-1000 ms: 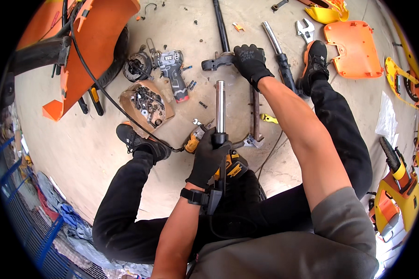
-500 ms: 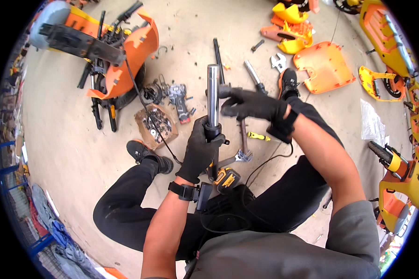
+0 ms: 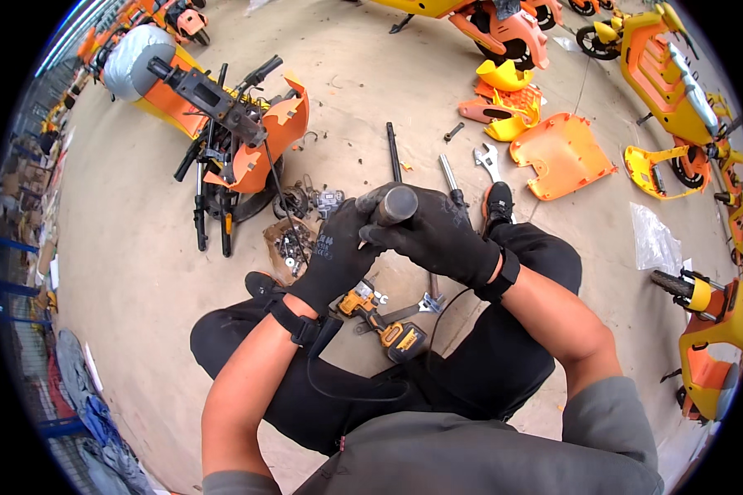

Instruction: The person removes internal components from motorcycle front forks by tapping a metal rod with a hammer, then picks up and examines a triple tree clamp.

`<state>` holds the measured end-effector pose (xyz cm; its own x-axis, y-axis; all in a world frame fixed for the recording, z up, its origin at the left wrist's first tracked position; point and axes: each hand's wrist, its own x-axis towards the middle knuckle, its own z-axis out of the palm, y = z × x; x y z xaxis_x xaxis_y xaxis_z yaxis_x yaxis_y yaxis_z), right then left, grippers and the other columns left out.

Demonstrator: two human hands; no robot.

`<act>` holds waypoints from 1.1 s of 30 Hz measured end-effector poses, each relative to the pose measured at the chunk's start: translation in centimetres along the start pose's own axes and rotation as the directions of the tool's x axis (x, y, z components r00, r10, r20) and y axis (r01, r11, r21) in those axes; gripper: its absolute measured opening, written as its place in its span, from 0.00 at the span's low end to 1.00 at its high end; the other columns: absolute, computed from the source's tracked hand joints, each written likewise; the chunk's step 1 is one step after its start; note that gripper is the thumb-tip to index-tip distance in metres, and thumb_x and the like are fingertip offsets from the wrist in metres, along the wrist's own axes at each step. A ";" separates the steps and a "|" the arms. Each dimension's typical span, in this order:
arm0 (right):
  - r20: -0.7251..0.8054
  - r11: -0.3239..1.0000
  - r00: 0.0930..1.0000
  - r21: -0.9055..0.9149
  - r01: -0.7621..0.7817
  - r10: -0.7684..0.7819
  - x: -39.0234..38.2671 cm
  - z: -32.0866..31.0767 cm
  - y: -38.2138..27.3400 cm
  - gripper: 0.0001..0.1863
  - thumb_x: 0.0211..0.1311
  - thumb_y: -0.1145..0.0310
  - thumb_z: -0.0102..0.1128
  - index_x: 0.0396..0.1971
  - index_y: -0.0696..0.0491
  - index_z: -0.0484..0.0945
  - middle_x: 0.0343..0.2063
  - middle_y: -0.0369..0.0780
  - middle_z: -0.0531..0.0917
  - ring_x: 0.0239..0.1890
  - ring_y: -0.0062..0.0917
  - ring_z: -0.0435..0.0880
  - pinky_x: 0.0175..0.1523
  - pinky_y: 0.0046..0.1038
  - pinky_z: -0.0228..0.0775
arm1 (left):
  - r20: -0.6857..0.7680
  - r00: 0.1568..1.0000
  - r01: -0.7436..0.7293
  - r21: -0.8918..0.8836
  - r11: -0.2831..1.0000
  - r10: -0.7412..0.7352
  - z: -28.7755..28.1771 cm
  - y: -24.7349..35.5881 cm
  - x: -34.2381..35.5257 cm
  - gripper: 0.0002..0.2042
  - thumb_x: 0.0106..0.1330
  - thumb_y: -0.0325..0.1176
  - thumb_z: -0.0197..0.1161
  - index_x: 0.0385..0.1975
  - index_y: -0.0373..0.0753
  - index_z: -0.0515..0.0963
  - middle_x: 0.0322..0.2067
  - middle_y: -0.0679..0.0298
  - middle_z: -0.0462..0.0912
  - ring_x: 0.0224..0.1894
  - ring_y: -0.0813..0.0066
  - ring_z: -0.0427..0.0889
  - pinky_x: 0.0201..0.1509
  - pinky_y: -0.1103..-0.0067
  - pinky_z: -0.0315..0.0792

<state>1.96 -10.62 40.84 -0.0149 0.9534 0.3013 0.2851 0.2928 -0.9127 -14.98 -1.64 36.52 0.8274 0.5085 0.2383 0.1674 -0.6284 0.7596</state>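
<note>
A dark metal tube [image 3: 397, 204] is held end-on toward the camera, raised above the person's lap at the middle of the scene, so that mostly its round grey end shows. The left hand [image 3: 334, 256], in a black glove, wraps it from the left with its fingers curled tight around the shaft. The right hand [image 3: 437, 235], also gloved in black, closes over it from the right, its fingers pressed around the tube just below the end, touching the left hand.

Below the hands, on the concrete floor [image 3: 140, 272] between the person's legs, lies a yellow and black cordless driver [image 3: 384, 322], with a spanner [image 3: 413, 308] just beside it on the right. Farther off, beyond the hands, a long black rod [image 3: 393, 148], a second shaft [image 3: 448, 175] and an adjustable wrench [image 3: 487, 159] lie near each other. To the far left a stripped orange scooter [image 3: 223, 124] lies on its side, with a cardboard piece of small metal parts [image 3: 291, 243] near it. To the far right lie orange panels [image 3: 561, 153] and yellow panels [image 3: 504, 78].
</note>
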 end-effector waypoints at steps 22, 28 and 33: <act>-0.001 0.929 0.954 0.228 -0.292 0.300 2.9 -1.7 4.1 0.16 0.67 0.70 0.62 0.52 0.58 0.74 0.34 0.39 0.82 0.34 0.21 0.80 0.41 0.28 0.73 | -0.195 0.916 0.254 -0.392 0.884 -0.350 -5.0 3.0 4.3 0.32 0.59 0.27 0.72 0.64 0.33 0.68 0.57 0.53 0.76 0.55 0.66 0.79 0.59 0.74 0.74; 0.026 0.964 0.993 -0.244 -0.109 0.119 1.2 0.3 5.8 0.14 0.60 0.68 0.66 0.42 0.54 0.73 0.30 0.45 0.81 0.34 0.42 0.82 0.39 0.38 0.72 | -0.101 0.984 0.133 -0.140 0.981 -0.148 -5.4 3.1 3.6 0.20 0.59 0.23 0.68 0.53 0.32 0.78 0.47 0.57 0.83 0.50 0.70 0.82 0.54 0.74 0.76; 0.079 0.934 0.982 -0.330 -0.139 0.174 -0.3 1.0 6.1 0.14 0.60 0.66 0.65 0.41 0.54 0.73 0.31 0.46 0.81 0.33 0.43 0.82 0.38 0.39 0.72 | -0.043 0.994 0.099 -0.033 0.995 -0.100 -5.8 2.7 2.7 0.17 0.58 0.24 0.68 0.49 0.32 0.81 0.41 0.59 0.83 0.40 0.72 0.82 0.44 0.77 0.76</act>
<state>2.74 -9.03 34.92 -0.0407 0.9925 0.1155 0.5846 0.1174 -0.8028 -15.44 1.46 42.70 0.7825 0.5940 0.1870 0.2306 -0.5553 0.7990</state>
